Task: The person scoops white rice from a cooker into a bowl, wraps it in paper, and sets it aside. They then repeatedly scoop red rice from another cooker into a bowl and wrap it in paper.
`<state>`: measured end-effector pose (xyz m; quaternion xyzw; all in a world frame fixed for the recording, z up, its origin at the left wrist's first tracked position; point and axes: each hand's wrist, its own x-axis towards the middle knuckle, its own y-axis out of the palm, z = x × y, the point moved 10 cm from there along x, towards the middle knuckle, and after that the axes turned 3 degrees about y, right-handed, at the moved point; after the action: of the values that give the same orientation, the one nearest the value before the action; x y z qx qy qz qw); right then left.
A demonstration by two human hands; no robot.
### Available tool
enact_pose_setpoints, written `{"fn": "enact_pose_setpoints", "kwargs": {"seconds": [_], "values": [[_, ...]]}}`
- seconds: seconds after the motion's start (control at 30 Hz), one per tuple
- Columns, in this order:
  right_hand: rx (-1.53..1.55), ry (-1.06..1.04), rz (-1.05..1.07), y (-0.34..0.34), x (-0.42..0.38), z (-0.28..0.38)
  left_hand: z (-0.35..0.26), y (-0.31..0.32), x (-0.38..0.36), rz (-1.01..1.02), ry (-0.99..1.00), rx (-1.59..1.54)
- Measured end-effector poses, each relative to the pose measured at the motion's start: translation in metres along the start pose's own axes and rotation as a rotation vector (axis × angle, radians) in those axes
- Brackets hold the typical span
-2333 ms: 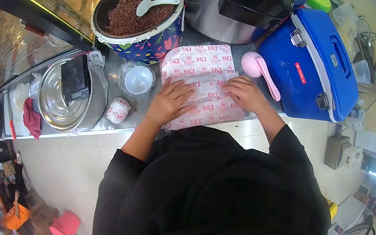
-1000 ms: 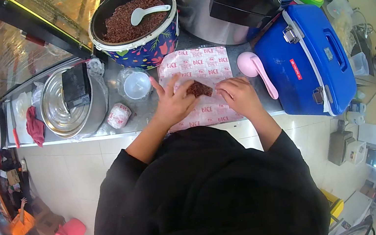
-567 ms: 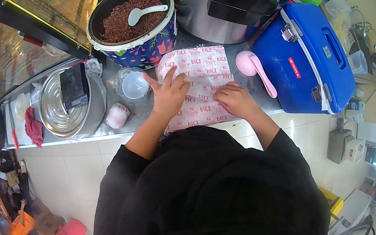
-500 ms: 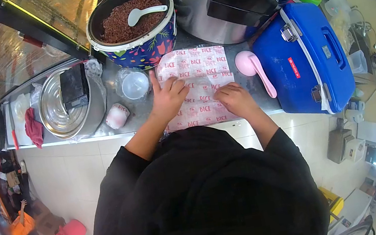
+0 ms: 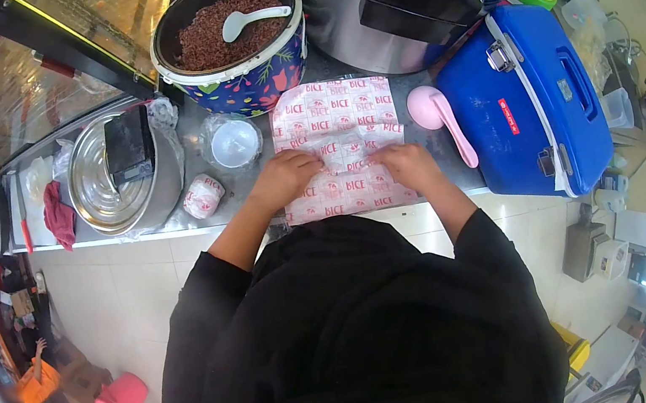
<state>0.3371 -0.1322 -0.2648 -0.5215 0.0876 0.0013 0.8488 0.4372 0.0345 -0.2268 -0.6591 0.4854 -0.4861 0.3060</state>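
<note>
A sheet of white wrapping paper printed with red lettering [image 5: 333, 110] lies on the metal counter in front of me. My left hand [image 5: 289, 177] is on its left side, fingers curled together at the paper. From the right, my right hand [image 5: 409, 166] has its thumb and fingers pinched at the sheet. Between the two hands the paper is creased, with a raised fold. To the left sit a small bundle wrapped in the same print [image 5: 203, 197] and a white plastic cup [image 5: 235, 144]. A pink rice scoop [image 5: 446, 117] lies right of the sheet.
Behind the paper stands a flowered pot of dark red rice [image 5: 252, 85] with a white spoon [image 5: 254, 18] in it. A steel cooker [image 5: 341, 28] is beside it, and a blue cool box [image 5: 509, 111] at the right. Far left is a steel pot [image 5: 101, 174].
My left hand has come down and nearer, its raised finger now curled in. Both hands have drawn in on the paper, and a fold now stands up between them.
</note>
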Motion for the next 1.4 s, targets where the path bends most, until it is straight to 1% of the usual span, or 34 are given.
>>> {"fn": "enact_pose_setpoints", "kwargs": {"seconds": [0.1,0.2,0.27,0.3,0.33,0.37,0.4,0.5,0.6,0.63,0.7,0.73,0.77,0.83,0.87,0.93,0.97,1.0,1.03,1.07,1.1,1.17,1.2,1.23,1.27,1.33,1.37,1.4], "values": [[0.090,0.225,0.175,-0.007,0.030,-0.004,0.036,0.016,0.009,0.150,-0.376,-0.138],[0.053,0.262,-0.019,-0.023,0.053,-0.003,0.056,0.011,0.024,0.219,-0.799,-0.403],[0.040,0.294,-0.164,-0.030,0.067,-0.011,0.065,0.008,0.033,0.068,-0.709,-0.297],[-0.009,0.271,-0.186,-0.035,0.073,-0.009,0.069,0.006,0.036,-0.007,-0.662,-0.245],[-0.058,0.248,-0.208,-0.044,0.080,-0.003,0.068,0.000,0.042,-0.027,-0.577,-0.127],[-0.147,0.188,-0.179,-0.050,0.085,0.004,0.066,-0.005,0.044,-0.043,-0.491,-0.012],[-0.234,0.128,-0.147,-0.057,0.086,0.016,0.060,-0.009,0.046,-0.058,-0.404,0.101],[-0.101,0.240,0.257,-0.039,0.083,0.018,0.046,0.007,0.048,0.128,-0.314,0.131],[0.030,0.166,-0.139,-0.032,0.053,0.015,0.021,0.010,0.031,-0.016,-0.279,0.290],[0.049,0.146,-0.233,-0.028,0.041,0.019,0.017,0.020,0.025,-0.006,-0.324,0.306],[0.086,0.103,-0.425,-0.024,0.021,0.031,0.001,0.016,0.026,-0.108,-0.365,0.309],[0.082,0.105,-0.446,-0.020,0.021,0.032,-0.005,0.011,0.027,-0.164,-0.383,0.315],[0.078,0.106,-0.470,-0.016,0.021,0.033,-0.001,0.013,0.023,-0.217,-0.442,0.227],[0.075,0.090,-0.533,-0.031,0.024,0.045,0.013,0.010,0.022,-0.335,-0.550,0.059],[0.083,0.081,-0.563,-0.037,0.021,0.051,0.038,0.019,0.007,-0.463,-0.783,-0.325],[0.053,0.062,-0.624,-0.057,0.016,0.080,0.049,0.047,-0.018,-0.677,-1.216,-1.140],[0.014,0.051,-0.657,-0.069,0.013,0.100,0.048,0.068,-0.015,-0.683,-1.284,-1.562],[-0.024,0.040,-0.690,-0.074,0.011,0.115,0.038,0.053,-0.012,-0.690,-1.295,-1.626],[0.008,0.017,-0.678,-0.069,0.014,0.122,0.024,0.027,-0.001,-0.700,-1.303,-1.691],[0.039,-0.009,-0.668,-0.066,0.017,0.128,0.016,0.013,0.005,-0.712,-1.304,-1.755],[0.068,-0.035,-0.660,-0.063,0.020,0.134,0.021,0.012,-0.005,-0.755,-1.348,-1.638],[0.240,-0.014,-0.569,-0.047,0.025,0.137,0.029,0.010,-0.030,-0.832,-1.431,-1.399],[0.324,-0.003,-0.521,-0.040,0.027,0.142,0.028,0.003,-0.036,-0.872,-1.408,-1.379],[0.422,0.061,-0.393,-0.034,0.029,0.146,0.027,-0.005,-0.043,-0.911,-1.385,-1.360],[0.647,0.088,-0.369,-0.025,0.032,0.141,0.027,-0.011,-0.050,-0.949,-1.364,-1.340],[1.101,0.149,-0.294,0.006,0.040,0.136,0.039,-0.027,-0.073,-0.840,-1.268,-1.017],[1.247,0.198,-0.233,0.020,0.044,0.135,0.044,-0.034,-0.080,-0.778,-1.208,-0.861],[1.391,0.257,-0.179,0.027,0.047,0.140,0.045,-0.040,-0.086,-0.738,-1.206,-0.828]]}}
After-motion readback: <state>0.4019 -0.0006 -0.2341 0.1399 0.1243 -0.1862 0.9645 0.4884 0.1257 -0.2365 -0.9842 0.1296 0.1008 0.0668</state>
